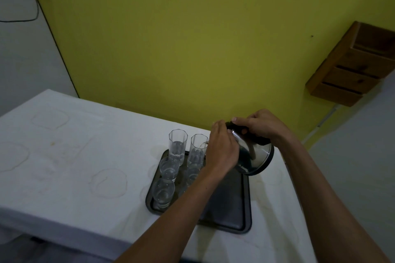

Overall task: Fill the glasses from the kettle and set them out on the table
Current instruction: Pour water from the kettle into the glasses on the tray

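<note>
A steel kettle (255,156) with a black base and lid is tilted to the left over a dark tray (230,205). My right hand (259,126) grips its black handle at the top. My left hand (222,147) lies against the kettle's left side, near the spout. The spout points at the back right tall glass (197,148). Another tall glass (177,145) stands to its left with water in its lower part. Two shorter glasses (168,170) (163,193) stand in front of it on the tray. More glasses are partly hidden behind my left forearm.
The tray sits on a table with a white stained cloth (74,156). A yellow wall (171,49) rises right behind it. A wooden slotted holder (352,66) hangs on the wall at the right. The table's right edge lies close to the kettle.
</note>
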The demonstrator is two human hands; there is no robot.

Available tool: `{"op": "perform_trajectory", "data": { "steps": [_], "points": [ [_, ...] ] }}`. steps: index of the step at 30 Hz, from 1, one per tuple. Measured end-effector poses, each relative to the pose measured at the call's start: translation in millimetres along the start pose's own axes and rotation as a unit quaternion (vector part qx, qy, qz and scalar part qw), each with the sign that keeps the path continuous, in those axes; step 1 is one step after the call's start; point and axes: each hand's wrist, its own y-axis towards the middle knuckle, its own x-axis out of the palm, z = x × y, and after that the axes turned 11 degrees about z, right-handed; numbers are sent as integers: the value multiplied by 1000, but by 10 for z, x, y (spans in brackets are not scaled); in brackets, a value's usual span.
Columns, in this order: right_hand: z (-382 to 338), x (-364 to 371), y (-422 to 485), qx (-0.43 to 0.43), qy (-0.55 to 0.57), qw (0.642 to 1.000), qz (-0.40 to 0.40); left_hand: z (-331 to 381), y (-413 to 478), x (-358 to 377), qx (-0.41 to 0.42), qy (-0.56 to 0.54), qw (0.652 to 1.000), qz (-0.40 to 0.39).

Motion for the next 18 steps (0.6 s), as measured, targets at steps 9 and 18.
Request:
{"op": "perform_trajectory", "data": {
  "steps": [9,18],
  "points": [
    [-49,-1,-18,1,4,1000,-6,-5,9,-19,1,-2,1000,13],
    [-35,10,1,-3,-1,1000,0,-24,20,-10,0,0,1000,5]
  ]
}}
